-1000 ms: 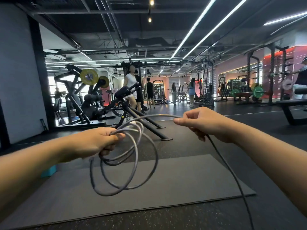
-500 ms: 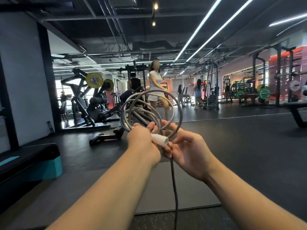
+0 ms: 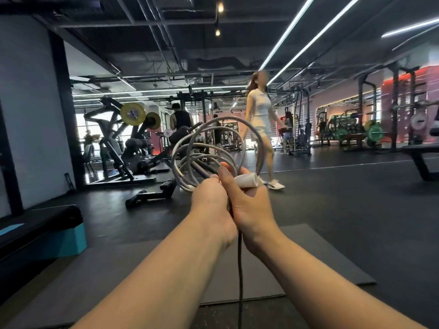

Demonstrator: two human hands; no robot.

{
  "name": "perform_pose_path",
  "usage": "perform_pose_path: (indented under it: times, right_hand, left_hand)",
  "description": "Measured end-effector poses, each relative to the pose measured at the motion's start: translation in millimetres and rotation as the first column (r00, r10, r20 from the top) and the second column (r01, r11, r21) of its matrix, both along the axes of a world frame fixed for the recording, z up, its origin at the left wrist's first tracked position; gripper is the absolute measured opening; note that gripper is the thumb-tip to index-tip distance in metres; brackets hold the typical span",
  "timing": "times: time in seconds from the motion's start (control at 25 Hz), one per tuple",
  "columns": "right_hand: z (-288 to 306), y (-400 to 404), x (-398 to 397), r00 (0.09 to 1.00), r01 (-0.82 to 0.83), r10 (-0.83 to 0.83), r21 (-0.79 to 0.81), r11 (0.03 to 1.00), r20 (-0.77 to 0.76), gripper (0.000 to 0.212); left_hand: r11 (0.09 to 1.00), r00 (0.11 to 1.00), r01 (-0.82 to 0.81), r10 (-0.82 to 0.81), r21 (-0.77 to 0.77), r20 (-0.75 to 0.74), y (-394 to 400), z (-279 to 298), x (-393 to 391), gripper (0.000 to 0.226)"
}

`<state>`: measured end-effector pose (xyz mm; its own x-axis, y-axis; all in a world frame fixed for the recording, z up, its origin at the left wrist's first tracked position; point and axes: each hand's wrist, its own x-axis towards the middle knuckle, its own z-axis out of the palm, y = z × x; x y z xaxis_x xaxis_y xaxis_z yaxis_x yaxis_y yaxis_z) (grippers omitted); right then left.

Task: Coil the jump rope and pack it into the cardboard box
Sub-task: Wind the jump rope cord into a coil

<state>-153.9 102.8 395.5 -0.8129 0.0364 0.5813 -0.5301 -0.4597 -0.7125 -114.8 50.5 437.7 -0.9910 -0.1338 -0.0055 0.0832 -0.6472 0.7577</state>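
**Rope coiled, both hands clamped at coil base**

Left hand [image 3: 209,198] and right hand [image 3: 249,205] pressed together at chest height, both closed tight around bottom of rope [image 3: 204,148] coil. Several grey loops standing up above the fists, upright, fanned a bit, biggest loop arching over to the right side. White handle [image 3: 247,180] lying across right hand, sticking out right, pinned under right thumb. Loose tail of rope dropping straight down between the two wrists, out of frame at bottom. Right fingers mostly hidden behind coil; left knuckles toward camera.

Below the arms: grey mat [image 3: 320,252] flat on dark gym floor [image 3: 356,198]. Black and teal step bench [image 3: 47,236] at left edge. Weight machine [image 3: 123,138] with yellow plates behind, left of coil. Person in white [image 3: 260,124] walking behind the coil, mid floor, well apart from hands. Racks [image 3: 375,124] with green plates far right. Strip lights [image 3: 306,36] across dark ceiling. Box not visible.
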Motion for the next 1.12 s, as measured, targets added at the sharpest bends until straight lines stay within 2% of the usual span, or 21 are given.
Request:
perform_pose_path:
  times: [0.04, 0.16, 0.24, 0.28, 0.32, 0.36, 0.4, 0.44, 0.48, 0.52, 0.56, 0.6, 0.64, 0.68, 0.76, 0.88, 0.92, 1.0, 1.08, 1.12]
  right_hand:
    - [1.5, -0.3, -0.2, 0.999, 0.032, -0.032, 0.029, 0.999, -0.011, 0.016]
    - [7.4, 4.4, -0.4, 0.990, 0.131, -0.123, 0.121, 0.984, -0.074, 0.021]
    - [16.8, 12.7, 0.1, 0.974, 0.202, -0.176, 0.204, 0.958, -0.140, 0.026]
    - [22.4, 17.8, -3.1, 0.963, 0.253, -0.216, 0.276, 0.927, -0.158, 0.029]
    - [29.1, 23.4, -6.3, 0.955, 0.290, -0.238, 0.377, 0.880, -0.177, 0.032]
    - [34.8, 28.2, -7.7, 0.955, 0.291, -0.223, 0.495, 0.818, -0.194, 0.034]
    - [40.4, 31.9, -7.3, 0.963, 0.265, -0.173, 0.603, 0.752, -0.207, 0.032]
    - [45.3, 34.1, -5.0, 0.970, 0.232, -0.110, 0.698, 0.678, -0.216, 0.030]
    - [50.7, 34.6, -0.5, 0.973, 0.215, -0.058, 0.775, 0.594, -0.225, 0.028]
    - [55.9, 33.9, 4.5, 0.973, 0.210, -0.021, 0.834, 0.511, -0.232, 0.024]
    - [61.1, 31.6, 9.7, 0.967, 0.226, 0.011, 0.880, 0.418, -0.254, 0.017]
    - [66.4, 29.0, 13.0, 0.959, 0.257, 0.035, 0.912, 0.320, -0.283, 0.015]
    - [71.3, 27.1, 15.9, 0.951, 0.285, 0.055, 0.931, 0.227, -0.304, 0.018]
    - [75.4, 25.3, 17.6, 0.949, 0.287, 0.082, 0.941, 0.177, -0.305, 0.018]
    - [81.7, 24.0, 21.0, 0.943, 0.285, 0.127, 0.945, 0.162, -0.307, 0.011]
    - [87.3, 20.1, 18.5, 0.925, 0.324, 0.170, 0.939, 0.116, -0.340, 0.019]
    - [87.1, 17.9, 16.3, 0.920, 0.351, 0.150, 0.932, 0.094, -0.362, 0.017]
    - [85.7, 14.4, 11.0, 0.920, 0.377, 0.096, 0.925, 0.047, -0.380, 0.016]
    - [84.2, 13.0, 10.8, 0.921, 0.385, 0.070, 0.923, 0.001, -0.384, 0.022]
    - [83.6, 15.3, 10.3, 0.916, 0.396, 0.067, 0.918, -0.008, -0.394, 0.018]
  left_hand:
    - [0.999, 1.000, 0.003, -0.002, -0.038, 0.020, 0.9, -0.7, 4.9, 0.032]
    - [0.964, 0.976, -0.159, 0.186, -0.215, 0.111, -14.7, -7.5, -4.3, 0.018]
    - [0.907, 0.951, -0.196, 0.268, -0.372, 0.152, -28.2, -11.8, -8.6, 0.084]
    - [0.806, 0.905, -0.285, 0.404, -0.519, 0.130, -36.4, -11.8, -8.6, 0.113]
    - [0.564, 0.832, -0.423, 0.551, -0.709, -0.059, -45.1, -10.9, -8.8, 0.129]
    - [0.181, 0.730, -0.581, 0.546, -0.793, -0.411, -53.7, -8.0, -8.3, 0.133]
    - [-0.240, 0.597, -0.706, 0.304, -0.666, -0.742, -62.4, -3.2, -6.3, 0.134]
    - [-0.519, 0.484, -0.759, -0.046, -0.393, -0.874, -67.9, 10.6, 3.8, 0.132]
    - [-0.645, 0.460, -0.747, -0.332, -0.157, -0.824, -69.9, 24.3, 7.3, 0.127]
    - [-0.706, 0.509, -0.708, -0.508, -0.002, -0.695, -69.7, 35.1, 6.4, 0.121]
    - [-0.745, 0.596, -0.664, -0.575, 0.058, -0.561, -66.9, 44.8, 7.9, 0.115]
    - [-0.776, 0.683, -0.630, -0.580, 0.045, -0.444, -63.4, 50.5, 6.1, 0.110]
    - [-0.788, 0.738, -0.615, -0.566, -0.023, -0.367, -60.4, 54.7, 3.8, 0.107]
    - [-0.783, 0.772, -0.607, -0.541, -0.137, -0.333, -60.3, 56.9, 2.7, 0.107]
    - [-0.741, 0.787, -0.608, -0.515, -0.285, -0.340, -64.3, 52.8, 1.3, 0.110]
    - [-0.761, 0.843, -0.522, -0.389, -0.386, -0.372, -69.6, 43.6, 5.5, 0.109]
    - [-0.758, 0.867, -0.477, -0.323, -0.446, -0.379, -67.9, 41.5, 6.7, 0.102]
    - [-0.728, 0.896, -0.407, -0.201, -0.552, -0.395, -63.8, 39.2, 6.7, 0.063]
    - [-0.723, 0.902, -0.370, -0.128, -0.583, -0.413, -64.6, 39.1, 5.0, 0.028]
    - [-0.742, 0.904, -0.351, -0.111, -0.572, -0.412, -66.8, 38.0, 4.9, 0.022]
